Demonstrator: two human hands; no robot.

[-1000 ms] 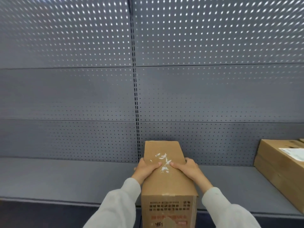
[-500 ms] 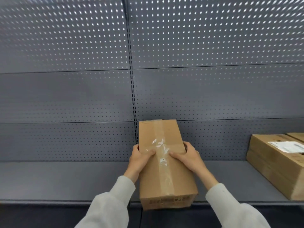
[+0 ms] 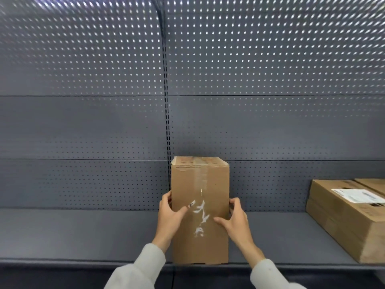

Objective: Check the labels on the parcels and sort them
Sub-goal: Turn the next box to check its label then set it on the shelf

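Observation:
A tall brown cardboard parcel (image 3: 200, 188) stands upright on the grey shelf (image 3: 83, 232), near its front edge. Clear tape runs down its front, with torn white label scraps on it. My left hand (image 3: 169, 217) grips the parcel's left side, thumb on the front face. My right hand (image 3: 235, 221) holds the right side, thumb across the front. A second, larger cardboard parcel (image 3: 343, 224) with a white label (image 3: 357, 195) on top lies on the shelf at the far right.
A grey perforated back panel (image 3: 104, 122) rises behind the shelf, split by a slotted upright (image 3: 168, 132). The shelf's front lip (image 3: 62, 262) runs across the bottom. Another box edge (image 3: 373, 183) shows behind the right parcel.
The parcel was lying tilted toward me in both hands; it now stands upright on the shelf, its top end raised toward the back panel. Both hands stay on its sides.

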